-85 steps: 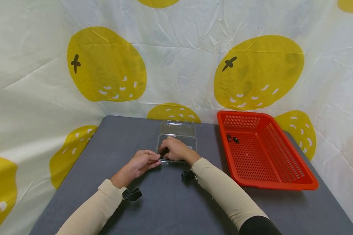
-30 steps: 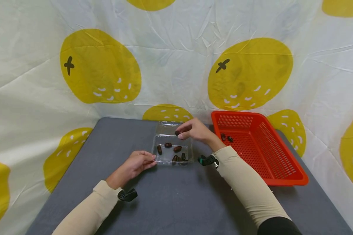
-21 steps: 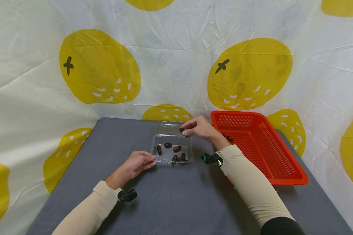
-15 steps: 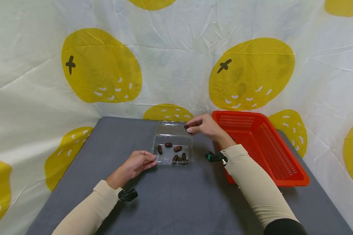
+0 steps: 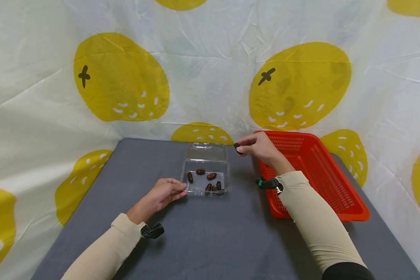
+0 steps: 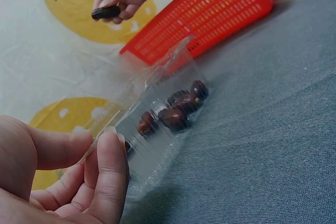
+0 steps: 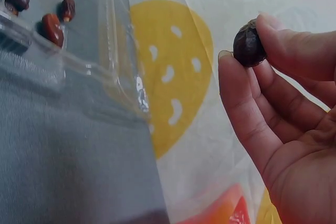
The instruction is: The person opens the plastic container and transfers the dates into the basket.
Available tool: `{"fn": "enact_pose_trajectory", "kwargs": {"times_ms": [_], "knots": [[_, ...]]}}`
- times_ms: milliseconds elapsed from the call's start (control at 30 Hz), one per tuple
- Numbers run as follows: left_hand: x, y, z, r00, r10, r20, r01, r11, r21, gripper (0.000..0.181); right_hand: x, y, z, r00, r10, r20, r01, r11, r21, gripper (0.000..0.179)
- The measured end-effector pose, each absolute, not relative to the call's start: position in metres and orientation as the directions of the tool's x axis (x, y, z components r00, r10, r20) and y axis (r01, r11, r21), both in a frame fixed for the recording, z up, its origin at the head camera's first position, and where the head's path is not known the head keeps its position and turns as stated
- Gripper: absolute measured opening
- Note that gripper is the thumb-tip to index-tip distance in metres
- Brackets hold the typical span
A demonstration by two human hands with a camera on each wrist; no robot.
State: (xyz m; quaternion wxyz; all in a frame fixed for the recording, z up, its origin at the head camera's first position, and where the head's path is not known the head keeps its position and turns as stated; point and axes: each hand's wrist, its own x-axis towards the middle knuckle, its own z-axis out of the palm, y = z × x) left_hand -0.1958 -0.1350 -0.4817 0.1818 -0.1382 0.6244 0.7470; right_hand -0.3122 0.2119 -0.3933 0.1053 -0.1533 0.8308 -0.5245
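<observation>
A clear plastic clamshell box [image 5: 203, 179] lies with its lid [image 5: 206, 152] raised at the back of the table. Several dark brown dates [image 5: 211, 176] are spread inside it. My left hand [image 5: 164, 194] pinches the box's near left corner between thumb and fingers; the left wrist view shows the thin rim [image 6: 88, 150] between the fingertips. Up in the air between box and basket, my right hand [image 5: 260, 148] holds one date [image 7: 249, 44] between thumb and fingertips. That date looks wrinkled and nearly black.
A red slotted plastic basket [image 5: 336, 194] stands at the right of the grey table [image 5: 210, 241], partly behind the right forearm. A white cloth with yellow fruit prints [image 5: 210, 77] hangs behind the table.
My right hand came up out of the box with a date, then moved right, away from the lid toward the basket's near-left side. The left hand stays at the box corner.
</observation>
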Motion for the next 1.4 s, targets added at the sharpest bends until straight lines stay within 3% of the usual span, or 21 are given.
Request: {"fn": "enact_pose_trajectory", "kwargs": {"times_ms": [1100,1400], "knots": [[-0.197,-0.137,-0.483,-0.896,0.099,-0.432,-0.442,-0.143,0.885,0.011,-0.318,0.289,-0.399,-0.968,-0.232,-0.096,-0.020,0.453,-0.891,0.040],[-0.196,-0.137,-0.481,-0.896,0.104,-0.431,-0.443,-0.137,0.886,0.005,-0.320,0.301,-0.404,-0.974,-0.198,-0.112,0.008,0.465,-0.885,0.044]]}}
